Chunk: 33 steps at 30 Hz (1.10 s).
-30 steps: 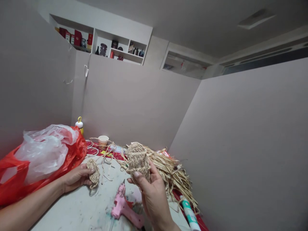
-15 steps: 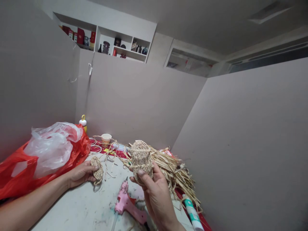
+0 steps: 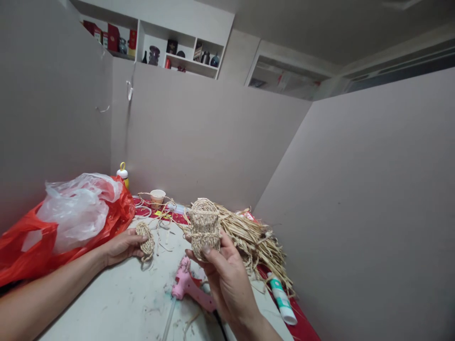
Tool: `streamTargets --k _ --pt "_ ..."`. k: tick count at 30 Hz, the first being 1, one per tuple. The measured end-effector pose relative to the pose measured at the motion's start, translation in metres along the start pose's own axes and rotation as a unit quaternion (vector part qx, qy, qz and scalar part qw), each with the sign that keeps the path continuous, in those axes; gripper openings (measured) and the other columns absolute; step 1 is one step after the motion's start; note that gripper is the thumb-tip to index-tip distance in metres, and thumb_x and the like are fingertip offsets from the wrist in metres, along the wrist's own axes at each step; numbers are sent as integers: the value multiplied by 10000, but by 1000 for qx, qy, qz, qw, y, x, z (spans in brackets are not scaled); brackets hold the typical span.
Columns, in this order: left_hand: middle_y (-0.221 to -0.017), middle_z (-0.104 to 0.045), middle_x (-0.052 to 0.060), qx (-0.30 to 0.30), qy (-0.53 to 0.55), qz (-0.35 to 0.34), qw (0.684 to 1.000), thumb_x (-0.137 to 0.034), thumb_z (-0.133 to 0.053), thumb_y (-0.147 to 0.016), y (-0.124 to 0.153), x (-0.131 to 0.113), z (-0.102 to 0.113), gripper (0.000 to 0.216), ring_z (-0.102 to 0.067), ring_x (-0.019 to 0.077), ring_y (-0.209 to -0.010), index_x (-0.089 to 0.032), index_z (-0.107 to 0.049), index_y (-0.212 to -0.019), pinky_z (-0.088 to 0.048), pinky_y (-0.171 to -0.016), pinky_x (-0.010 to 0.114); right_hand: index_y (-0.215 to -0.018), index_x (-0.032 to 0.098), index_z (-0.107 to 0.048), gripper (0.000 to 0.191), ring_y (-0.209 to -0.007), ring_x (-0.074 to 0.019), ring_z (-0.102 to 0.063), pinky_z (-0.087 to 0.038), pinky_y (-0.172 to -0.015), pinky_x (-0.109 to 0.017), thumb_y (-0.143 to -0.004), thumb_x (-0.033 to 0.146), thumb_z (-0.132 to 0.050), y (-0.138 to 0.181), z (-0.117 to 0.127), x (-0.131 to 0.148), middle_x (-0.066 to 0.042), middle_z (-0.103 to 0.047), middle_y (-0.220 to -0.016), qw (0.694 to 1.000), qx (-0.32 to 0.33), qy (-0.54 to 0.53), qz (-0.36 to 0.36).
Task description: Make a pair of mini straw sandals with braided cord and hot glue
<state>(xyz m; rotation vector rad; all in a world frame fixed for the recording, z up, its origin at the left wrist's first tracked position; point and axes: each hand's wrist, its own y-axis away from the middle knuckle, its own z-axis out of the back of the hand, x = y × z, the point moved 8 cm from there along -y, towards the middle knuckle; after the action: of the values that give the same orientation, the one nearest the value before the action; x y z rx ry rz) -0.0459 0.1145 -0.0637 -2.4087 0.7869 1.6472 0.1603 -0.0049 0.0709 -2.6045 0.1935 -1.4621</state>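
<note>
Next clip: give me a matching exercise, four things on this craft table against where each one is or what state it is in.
Things:
1. large woven straw shoe
2. small woven straw shoe
3. pink glue gun
4. paper cup

Places or states:
A. lying flat on the white table top
B. held up off the table in the right hand
C. standing upright near the back wall
D. in the left hand, down at the table

Pairs: 1-B, 2-D, 3-A, 4-C
</note>
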Motion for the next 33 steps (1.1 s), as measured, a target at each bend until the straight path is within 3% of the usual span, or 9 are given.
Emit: streamTargets --k 10,20,29,33 --pt "-658 -708 88 3 -1 1 1000 -171 -773 -747 2 -2 -2 138 -671 153 -597 -78 -680 -705 -556 -593 223 -1164 243 -619 440 -913 -184 -667 -540 -874 -366 -747 119 -681 5 -4 1 -33 -736 -1036 999 22 -22 -7" --pt "-701 -717 104 9 -1 2 1000 -182 -767 -756 0 0 -1 138 -675 154 -613 -67 -693 -735 -562 -597 222 -1158 249 -620 460 -878 -190 -691 -564 -812 -341 -731 92 -691 8 -10 -2 -34 -746 -1024 999 39 -20 -25" --pt "-660 -704 71 13 1 4 1000 -209 -786 -739 2 -1 -4 162 -654 136 -587 -82 -689 -716 -551 -592 220 -1148 255 -631 464 -1001 -186 -673 -534 -919 -346 -724 83 -710 10 -9 -3 -14 -747 -935 999 30 -22 -31" --pt "-685 -707 79 17 -1 1 1000 -224 -781 -747 3 -1 -7 173 -658 138 -600 -76 -692 -736 -544 -577 213 -1197 251 -601 526 -955 -179 -685 -538 -913 -357 -718 70 -718 12 -11 -5 -48 -746 -1040 998 40 -32 -45"
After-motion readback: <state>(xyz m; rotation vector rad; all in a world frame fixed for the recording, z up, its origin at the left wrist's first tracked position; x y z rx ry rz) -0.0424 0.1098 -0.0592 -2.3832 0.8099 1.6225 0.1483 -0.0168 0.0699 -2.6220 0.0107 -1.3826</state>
